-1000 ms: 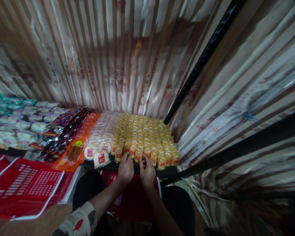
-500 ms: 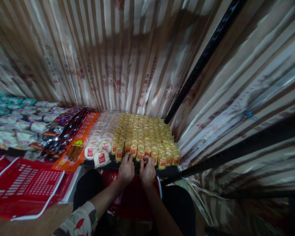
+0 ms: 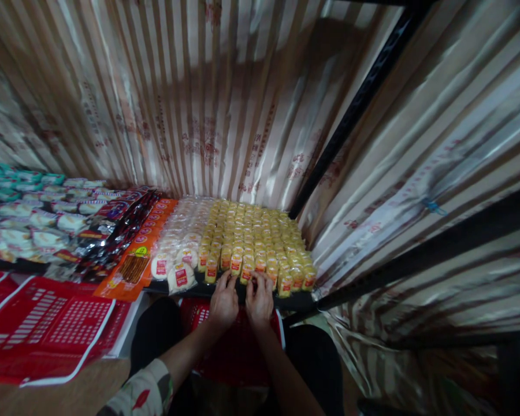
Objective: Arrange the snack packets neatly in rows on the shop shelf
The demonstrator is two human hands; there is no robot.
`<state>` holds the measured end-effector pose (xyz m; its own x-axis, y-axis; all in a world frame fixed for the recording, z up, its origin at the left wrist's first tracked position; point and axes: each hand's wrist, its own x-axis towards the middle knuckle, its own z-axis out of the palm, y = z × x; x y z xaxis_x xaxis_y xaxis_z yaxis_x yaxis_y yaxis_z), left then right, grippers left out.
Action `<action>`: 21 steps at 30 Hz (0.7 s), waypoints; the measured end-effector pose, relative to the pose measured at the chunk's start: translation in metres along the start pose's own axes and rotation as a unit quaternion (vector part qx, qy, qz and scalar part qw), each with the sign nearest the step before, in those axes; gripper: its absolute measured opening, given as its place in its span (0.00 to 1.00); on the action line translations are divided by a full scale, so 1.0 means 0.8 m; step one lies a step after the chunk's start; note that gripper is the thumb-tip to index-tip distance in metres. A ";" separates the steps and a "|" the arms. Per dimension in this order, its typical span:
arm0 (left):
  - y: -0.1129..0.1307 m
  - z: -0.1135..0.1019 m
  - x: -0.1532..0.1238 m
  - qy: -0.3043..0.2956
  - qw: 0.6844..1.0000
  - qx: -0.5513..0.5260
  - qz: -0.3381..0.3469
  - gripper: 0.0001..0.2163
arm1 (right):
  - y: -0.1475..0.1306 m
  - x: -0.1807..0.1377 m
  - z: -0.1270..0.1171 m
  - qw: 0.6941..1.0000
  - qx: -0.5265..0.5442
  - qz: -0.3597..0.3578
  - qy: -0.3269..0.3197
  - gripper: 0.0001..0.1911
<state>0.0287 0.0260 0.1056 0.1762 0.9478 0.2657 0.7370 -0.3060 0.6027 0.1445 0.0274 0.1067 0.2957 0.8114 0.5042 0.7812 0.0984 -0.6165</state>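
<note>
Packets [image 3: 255,237], yellow and closely ranked, presumably braced one another; left hand [image 3: 224,300] and right hand [image 3: 260,297] were at their front, either grip's hold impossible to tell.

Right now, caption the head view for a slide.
Left hand and right hand at yellow packs, white packs alongside.

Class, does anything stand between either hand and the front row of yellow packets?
Nothing visible does: the left hand and right hand are right at the yellow packets. The red basket sits below both hands, not in between.
</note>
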 end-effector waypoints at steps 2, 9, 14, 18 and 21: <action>0.004 -0.005 -0.001 -0.015 1.000 0.001 -0.010 0.22 | -0.002 -0.002 -0.002 1.000 -0.005 -0.013 0.005 0.16; 0.011 -0.016 -0.007 -0.074 0.997 -0.021 -0.023 0.22 | -0.005 -0.009 -0.002 1.000 -0.015 -0.021 0.000 0.17; 0.012 -0.023 -0.013 -0.082 0.995 -0.050 -0.028 0.22 | -0.005 -0.013 0.002 0.999 -0.036 -0.028 -0.005 0.17; 0.013 -0.025 -0.009 -0.073 0.990 -0.105 -0.061 0.23 | -0.007 -0.015 0.007 0.999 -0.032 -0.041 -0.007 0.18; 0.014 -0.021 -0.002 -0.066 0.982 -0.156 -0.088 0.24 | -0.007 -0.016 0.007 0.999 -0.015 -0.049 -0.006 0.19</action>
<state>0.0253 0.0192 0.1247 0.1618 0.9855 0.0505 0.5318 -0.1302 0.8368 0.1332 0.0198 0.1000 0.2106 0.8055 0.5540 0.8220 0.1608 -0.5463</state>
